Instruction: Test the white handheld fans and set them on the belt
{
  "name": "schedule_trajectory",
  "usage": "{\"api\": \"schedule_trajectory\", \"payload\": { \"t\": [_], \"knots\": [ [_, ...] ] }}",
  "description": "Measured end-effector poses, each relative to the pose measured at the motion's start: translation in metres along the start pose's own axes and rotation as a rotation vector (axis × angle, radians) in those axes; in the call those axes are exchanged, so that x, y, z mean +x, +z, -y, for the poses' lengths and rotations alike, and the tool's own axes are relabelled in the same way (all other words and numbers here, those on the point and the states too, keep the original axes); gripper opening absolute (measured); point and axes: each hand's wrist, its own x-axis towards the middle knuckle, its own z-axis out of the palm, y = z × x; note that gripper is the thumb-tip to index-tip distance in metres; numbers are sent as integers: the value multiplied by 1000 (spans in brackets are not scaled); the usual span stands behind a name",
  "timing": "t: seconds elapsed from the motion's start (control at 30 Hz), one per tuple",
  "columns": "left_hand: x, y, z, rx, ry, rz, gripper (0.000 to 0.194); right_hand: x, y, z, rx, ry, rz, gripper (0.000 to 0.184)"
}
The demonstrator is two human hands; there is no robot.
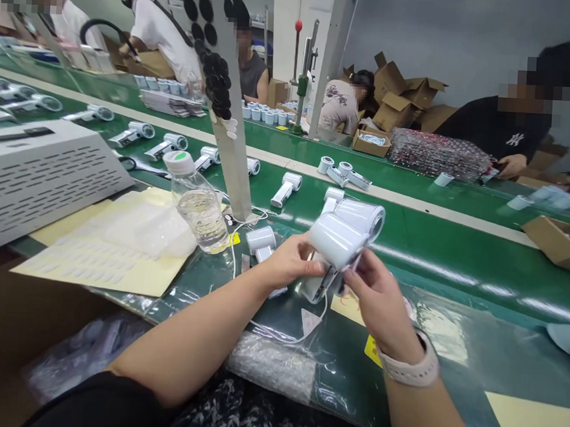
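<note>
Two pale blue handheld fans, shaped like small hair dryers, are held close together over the bench edge. My left hand [294,262] is closed on the nearer fan [337,240], its thumb across the lower part by the handle. The farther fan [359,212] shows a clear round rim and partly hides behind the nearer one. My right hand [376,295] is closed at the handles from the right; its fingertips are partly hidden, and it seems to grip the farther fan. Another fan [261,239] lies on the bench beside my left forearm.
A water bottle [199,206] stands left of a metal post [232,166] with black round stickers. Sheets of small stickers [96,261] lie by a grey vented machine [52,176]. More fans [286,189] line the green conveyor belt [408,226]. Several people work across it.
</note>
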Motion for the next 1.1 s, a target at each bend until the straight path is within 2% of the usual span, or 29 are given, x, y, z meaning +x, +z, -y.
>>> {"api": "schedule_trajectory", "payload": {
  "t": [0.07,0.17,0.23,0.3,0.37,0.47,0.63,0.77,0.97,1.1],
  "knots": [
    [2,1,-1,-18,0,-88,54,-3,-12,6,-27,-14,-60,48],
    [4,3,-3,-137,-138,-193,51,0,-23,2,37,6,-161,40],
    [3,6,-5,-183,-208,-169,51,2,-25,-7,129,35,-221,40],
    [1,10,-6,-171,-208,-120,51,2,-22,-13,181,77,-218,39],
    [-2,14,-7,-151,-183,-64,50,-1,-18,-15,192,90,-163,36],
    [-3,16,-7,-157,-162,11,47,-7,-13,-11,211,37,-71,33],
    [0,13,-3,-131,-195,-36,43,-13,-10,-3,235,6,-9,34],
    [0,11,-2,-178,-189,-9,48,-12,-11,-4,254,23,10,34],
    [1,12,-2,-246,-173,8,52,-8,-13,-11,215,41,-106,31],
    [2,12,0,-224,-200,-44,53,-7,-11,-14,205,82,-124,31]
  ]
}}
